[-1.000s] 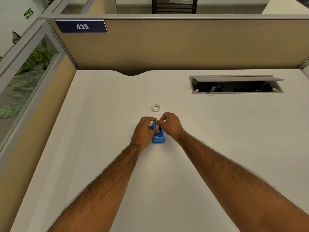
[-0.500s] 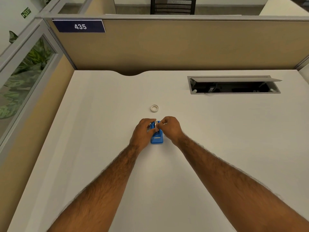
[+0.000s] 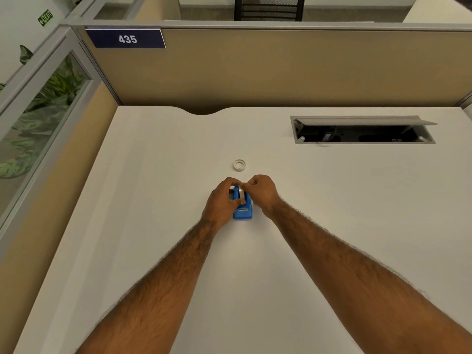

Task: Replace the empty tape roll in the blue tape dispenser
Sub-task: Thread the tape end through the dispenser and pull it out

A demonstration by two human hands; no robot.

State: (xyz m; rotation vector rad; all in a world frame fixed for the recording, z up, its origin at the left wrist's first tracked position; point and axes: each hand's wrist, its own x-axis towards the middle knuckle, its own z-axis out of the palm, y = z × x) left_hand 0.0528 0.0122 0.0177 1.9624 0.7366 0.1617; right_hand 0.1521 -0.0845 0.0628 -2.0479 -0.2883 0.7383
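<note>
A dark blue plate [image 3: 126, 38] on the tan partition [image 3: 281, 70] reads "435" in white, and a green sign [image 3: 45, 18] at the upper left reads "EXIT". On the white bench [image 3: 158, 175] sits a small blue tape dispenser [image 3: 242, 212], its cutter end pointing toward the viewer. Both bare forearms reach forward from the bottom corners and meet at it. The left hand [image 3: 222, 200] curls around the dispenser's left side, its thumb pressed across a pale roll [image 3: 241, 194] seated in the dispenser. The right hand [image 3: 261, 191] arches over the right side, fingers pinched together at the top of that roll. A small white ring of tape [image 3: 239, 165] lies flat on the bench just beyond the hands, apart from them. A cable hatch [image 3: 364, 130] stands open at the far right.
</note>
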